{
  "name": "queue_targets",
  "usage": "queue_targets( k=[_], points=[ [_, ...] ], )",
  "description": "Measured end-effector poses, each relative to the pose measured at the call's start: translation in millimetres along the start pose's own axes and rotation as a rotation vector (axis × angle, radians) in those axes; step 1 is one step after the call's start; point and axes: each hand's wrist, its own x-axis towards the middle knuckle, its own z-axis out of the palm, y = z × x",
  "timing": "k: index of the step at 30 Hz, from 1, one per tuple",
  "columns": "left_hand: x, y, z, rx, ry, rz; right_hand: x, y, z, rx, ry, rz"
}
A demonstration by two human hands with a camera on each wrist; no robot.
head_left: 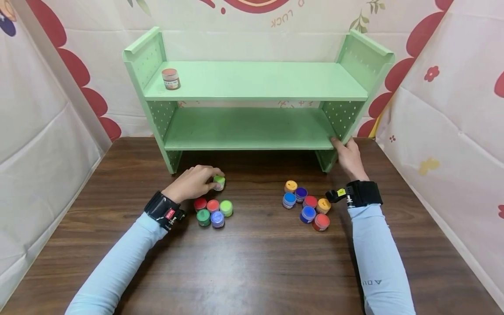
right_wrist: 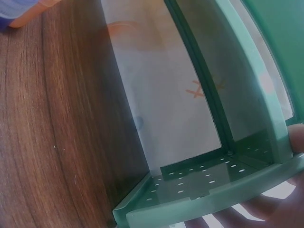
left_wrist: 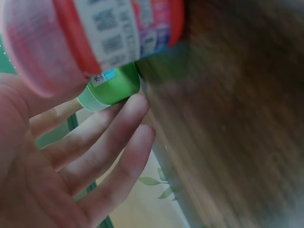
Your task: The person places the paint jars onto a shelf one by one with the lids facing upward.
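In the head view, pinching the light-green jar (head_left: 219,183) with the left grip (head_left: 194,181), in front of the shelf (head_left: 252,129) toward its left end; best to squeeze only the sides, sparing the jar cluster (head_left: 214,208) farther out from the shelf. In the left wrist view, mind the red jar (left_wrist: 95,40) crowding close, perhaps hiding the thumb's contact. In the right wrist view, clasping the shelf's right end with the right grip (right_wrist: 285,209); steady without tugging.

Lime-green jar (head_left: 219,183) before mint-green shelf (head_left: 252,129)
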Motion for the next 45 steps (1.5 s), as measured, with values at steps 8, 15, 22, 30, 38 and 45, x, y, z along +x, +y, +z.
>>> queue_targets(
  k=[8, 15, 22, 30, 38, 45],
  points=[
    [1.5, 6.4, -1.4, 0.03, 0.085, 0.037, -4.6, 4.2, -2.1, 0.025, -0.012, 0.013],
    [-1.5, 14.9, -14.4, 0.046, 0.26, 0.078, -5.0, 5.4, -3.2, 0.013, 0.001, 0.007],
    [-5.2, 21.2, -29.3, 0.032, 0.437, 0.121, -2.5, 2.2, -5.0, 0.009, 0.005, 0.006],
    [-3.5, 26.3, -44.7, -0.018, 0.63, 0.177, -2.4, 1.0, -2.3, 0.003, -0.002, -0.017],
    [7.3, 31.4, -81.8, 0.003, 0.828, 0.252, -2.1, 1.6, -1.6, 0.007, -0.012, -0.019],
    [15.9, 33.8, -110.3, -0.011, 0.994, 0.275, -3.0, 0.7, -2.0, 0.003, -0.004, -0.017]
  ],
)
